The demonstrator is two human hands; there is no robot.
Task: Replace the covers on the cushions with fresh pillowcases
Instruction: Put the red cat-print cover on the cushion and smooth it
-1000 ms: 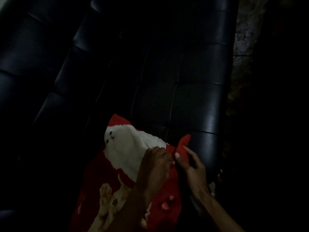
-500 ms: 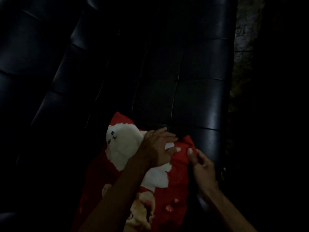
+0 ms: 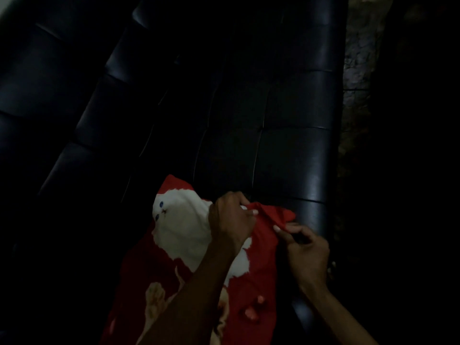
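Right now the red cat-print pillowcase (image 3: 263, 257) lies on the black leather sofa (image 3: 286, 155); left hand (image 3: 231, 220) and right hand (image 3: 306, 247) each pinch its top edge. No readable writing.

sofa (image 3: 286, 150): black, tufted (glossy) | floor (image 3: 356, 70): mottled, right | light: very dim

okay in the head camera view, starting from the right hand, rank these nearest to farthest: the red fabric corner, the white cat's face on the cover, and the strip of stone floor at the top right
From the right hand:
1. Red fabric corner, pinched in its fingers, just up and left.
2. White cat's face, farther left, beyond the left hand.
3. Stone floor strip, far up, past the black sofa edge.
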